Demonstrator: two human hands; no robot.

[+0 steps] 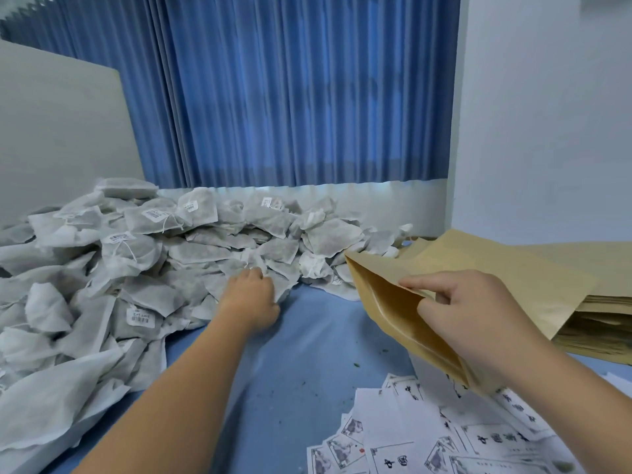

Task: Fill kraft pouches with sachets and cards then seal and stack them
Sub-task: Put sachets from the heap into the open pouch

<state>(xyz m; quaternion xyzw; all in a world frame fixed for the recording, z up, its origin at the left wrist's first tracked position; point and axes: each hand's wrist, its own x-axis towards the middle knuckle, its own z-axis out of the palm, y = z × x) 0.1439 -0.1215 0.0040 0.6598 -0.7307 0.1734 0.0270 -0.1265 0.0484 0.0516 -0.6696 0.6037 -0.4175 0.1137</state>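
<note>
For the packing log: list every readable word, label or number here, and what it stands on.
"中国": on the printed cards, near right; other characters blurred.
The barcode labels on the sachets: print too small to read.
On the kraft pouch: no print visible.

The sachets [143, 254] at nine o'clock are matt, fibrous cloth. The kraft pouch [386, 302] at three o'clock is matt brown paper, the cards [427, 436] at five o'clock smooth white paper.
</note>
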